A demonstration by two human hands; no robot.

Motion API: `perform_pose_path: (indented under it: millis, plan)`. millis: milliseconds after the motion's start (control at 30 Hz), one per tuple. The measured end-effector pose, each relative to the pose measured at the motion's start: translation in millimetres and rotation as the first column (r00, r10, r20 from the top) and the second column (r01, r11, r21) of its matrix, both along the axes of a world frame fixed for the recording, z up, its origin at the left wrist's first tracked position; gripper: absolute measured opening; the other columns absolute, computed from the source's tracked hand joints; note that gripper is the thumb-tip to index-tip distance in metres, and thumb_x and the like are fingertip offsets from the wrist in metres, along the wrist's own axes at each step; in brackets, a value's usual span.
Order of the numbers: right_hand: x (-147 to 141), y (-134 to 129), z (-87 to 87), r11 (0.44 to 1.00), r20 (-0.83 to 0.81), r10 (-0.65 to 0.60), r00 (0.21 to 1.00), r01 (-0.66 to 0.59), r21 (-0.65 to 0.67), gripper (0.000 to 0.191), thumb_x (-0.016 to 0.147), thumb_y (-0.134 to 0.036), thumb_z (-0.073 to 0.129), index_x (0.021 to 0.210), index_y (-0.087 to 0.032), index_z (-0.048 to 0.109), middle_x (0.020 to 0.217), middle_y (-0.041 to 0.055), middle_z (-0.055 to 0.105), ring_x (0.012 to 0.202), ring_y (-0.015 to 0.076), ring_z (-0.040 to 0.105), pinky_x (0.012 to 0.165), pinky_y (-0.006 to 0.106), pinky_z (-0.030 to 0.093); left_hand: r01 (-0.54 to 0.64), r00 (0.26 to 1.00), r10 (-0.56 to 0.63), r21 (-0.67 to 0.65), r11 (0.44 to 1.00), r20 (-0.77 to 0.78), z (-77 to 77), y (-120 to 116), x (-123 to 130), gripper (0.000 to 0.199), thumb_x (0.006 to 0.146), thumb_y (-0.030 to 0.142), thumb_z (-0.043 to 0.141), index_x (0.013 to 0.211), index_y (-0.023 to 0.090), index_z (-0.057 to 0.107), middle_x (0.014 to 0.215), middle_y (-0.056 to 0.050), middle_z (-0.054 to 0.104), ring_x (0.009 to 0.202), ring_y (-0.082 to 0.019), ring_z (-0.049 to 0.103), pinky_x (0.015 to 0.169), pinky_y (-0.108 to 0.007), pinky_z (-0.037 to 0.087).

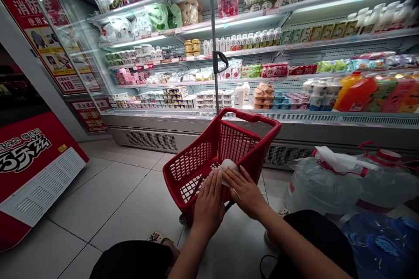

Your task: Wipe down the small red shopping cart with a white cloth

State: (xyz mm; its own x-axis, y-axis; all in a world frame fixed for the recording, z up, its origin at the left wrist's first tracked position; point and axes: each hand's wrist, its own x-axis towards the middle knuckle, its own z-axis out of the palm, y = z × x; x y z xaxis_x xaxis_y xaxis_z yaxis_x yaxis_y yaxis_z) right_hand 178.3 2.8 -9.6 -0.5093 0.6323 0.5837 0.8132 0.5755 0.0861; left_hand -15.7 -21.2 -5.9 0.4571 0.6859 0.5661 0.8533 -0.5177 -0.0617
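A red plastic shopping basket [191,157] with a raised handle stands on the floor in front of me. Over its near side, both my hands meet around a small white item [230,165], perhaps a thin bag or tissue; its exact shape is partly hidden by my fingers. My left hand [209,198] lies along the left of it, fingers together and pointing forward. From the right, my right hand [244,189] reaches across, its fingers over the white material. The basket's slatted bottom shows beneath.
A lit refrigerated case [196,115] with dairy and drinks runs behind the basket. Large water jugs [327,183] and a blue bottle [382,244] stand at right. At left is a red freezer [32,152]. My knees flank my arms.
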Motion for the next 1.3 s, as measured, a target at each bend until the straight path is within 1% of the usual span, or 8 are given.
perform_pose_path:
  millis: [167, 267, 433, 667, 833, 1033, 1133, 1300]
  plan:
    - [72, 35, 19.8, 0.978, -0.041, -0.201, 0.979, 0.203, 0.052, 0.073, 0.105, -0.019, 0.032, 0.167, -0.034, -0.003, 0.166, -0.0017, 0.037, 0.151, 0.0174, 0.040, 0.131, 0.051, 0.010, -0.044, 0.999, 0.044, -0.016, 0.999, 0.011, 1.9, -7, -35, 0.083, 0.095, 0.015, 0.049, 0.168, 0.019, 0.011, 0.168, -0.009, 0.038, 0.154, -0.026, 0.038, 0.120, -0.042, 0.041]
    - [90, 50, 19.6, 0.949, -0.087, -0.306, 0.948, 0.311, 0.056, 0.072, 0.106, -0.020, 0.030, 0.166, -0.034, -0.007, 0.168, -0.0024, 0.033, 0.154, 0.0184, 0.034, 0.130, 0.052, 0.015, -0.120, 0.993, 0.120, -0.022, 0.993, 0.001, -1.0, -11, -54, 0.071, 0.102, 0.019, 0.047, 0.167, 0.026, 0.021, 0.165, -0.006, 0.043, 0.148, -0.026, 0.047, 0.117, -0.044, 0.045]
    - [46, 44, 4.0, 0.954, -0.123, -0.295, 0.947, 0.298, 0.005, 0.072, 0.105, -0.020, 0.030, 0.167, -0.031, -0.006, 0.169, -0.0025, 0.031, 0.157, 0.0193, 0.028, 0.129, 0.049, 0.021, -0.187, 0.981, 0.186, -0.011, 0.982, -0.056, -6.3, -4, -60, 0.076, 0.096, 0.001, 0.039, 0.165, 0.033, 0.029, 0.159, -0.006, 0.052, 0.134, -0.021, 0.062, 0.117, -0.043, 0.047]
    - [-38, -9, -9.3, 0.997, -0.059, -0.032, 0.998, 0.028, -0.075, 0.077, 0.101, -0.019, 0.036, 0.168, -0.023, 0.000, 0.172, -0.0007, 0.022, 0.159, 0.0196, 0.021, 0.131, 0.045, 0.017, -0.233, 0.969, 0.230, -0.022, 0.972, -0.089, -8.5, -1, -50, 0.077, 0.095, 0.001, 0.044, 0.164, 0.033, 0.033, 0.148, -0.006, 0.063, 0.120, -0.023, 0.070, 0.112, -0.043, 0.052]
    - [3, 1, -2.5, 0.995, 0.038, 0.063, 0.997, -0.060, -0.084, 0.077, 0.101, -0.019, 0.036, 0.167, -0.030, -0.002, 0.171, -0.0046, 0.025, 0.157, 0.0157, 0.025, 0.132, 0.046, 0.006, -0.234, 0.968, 0.231, -0.020, 0.972, -0.096, -11.6, -14, -46, 0.080, 0.096, 0.000, 0.041, 0.166, 0.034, 0.025, 0.147, -0.006, 0.064, 0.115, -0.021, 0.072, 0.112, -0.042, 0.052]
    - [66, 48, 4.6, 0.972, -0.021, -0.209, 0.978, 0.206, -0.111, 0.071, 0.105, -0.020, 0.028, 0.166, -0.037, -0.003, 0.171, -0.0052, 0.025, 0.157, 0.0167, 0.027, 0.131, 0.051, 0.010, -0.133, 0.991, 0.133, 0.000, 0.991, 0.033, -12.0, -24, -34, 0.070, 0.103, 0.010, 0.041, 0.168, 0.022, 0.018, 0.165, -0.013, 0.042, 0.137, -0.024, 0.059, 0.113, -0.041, 0.051]
    - [45, 45, -2.4, 0.952, -0.091, -0.286, 0.954, 0.272, -0.140, 0.069, 0.105, -0.022, 0.031, 0.167, -0.036, 0.006, 0.175, -0.0018, 0.014, 0.160, 0.0236, 0.019, 0.130, 0.053, 0.018, 0.018, 0.998, -0.019, 0.008, 1.000, 0.061, -12.1, -22, -37, 0.065, 0.104, 0.015, 0.042, 0.166, 0.024, 0.025, 0.170, -0.011, 0.033, 0.149, -0.025, 0.045, 0.115, -0.041, 0.049]
    - [-22, -2, -10.6, 0.980, -0.120, -0.158, 0.980, 0.141, -0.141, 0.076, 0.101, -0.021, 0.045, 0.167, -0.041, 0.012, 0.176, -0.0027, -0.003, 0.161, 0.0324, 0.006, 0.128, 0.055, 0.024, -0.018, 1.000, 0.018, 0.030, 0.999, 0.017, -18.8, -14, -48, 0.061, 0.100, 0.019, 0.056, 0.157, 0.038, 0.045, 0.164, -0.005, 0.043, 0.151, -0.034, 0.039, 0.122, -0.059, 0.037]
